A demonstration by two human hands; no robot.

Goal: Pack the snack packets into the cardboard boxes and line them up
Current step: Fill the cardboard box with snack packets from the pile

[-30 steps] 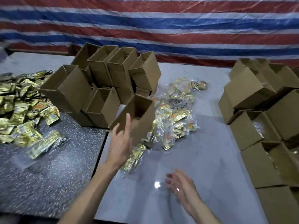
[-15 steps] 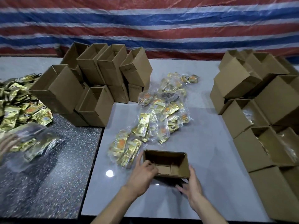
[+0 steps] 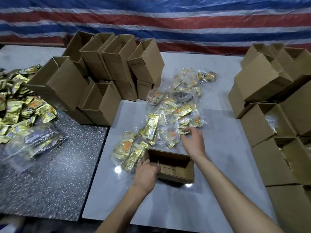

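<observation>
Our left hand point(image 3: 148, 172) grips the open brown cardboard box point(image 3: 178, 170), steadying it on the pale grey tabletop point(image 3: 227, 140). Our right hand point(image 3: 193, 142) reaches the gold foil snack packets point(image 3: 152, 121) just beyond; clamped or not, we cannot tell.

Looking forward and down from the person's head through a wide-angle lens, hovering close over the near part of the pale table point(image 3: 227, 140), with the left hand point(image 3: 148, 172) and the right hand point(image 3: 193, 142) entering from the bottom edge just beneath and the open box point(image 3: 175, 165) sitting near mid-frame. Facing the far striped tarpaulin point(image 3: 168, 22), taking in the dark speckled table point(image 3: 50, 174) on the left, the stacked boxes point(image 3: 107, 64) at the far left and the right-hand boxes point(image 3: 259, 125) running from far to near. Serving as the single view, blurring slightly toward the far and outer parts.
</observation>
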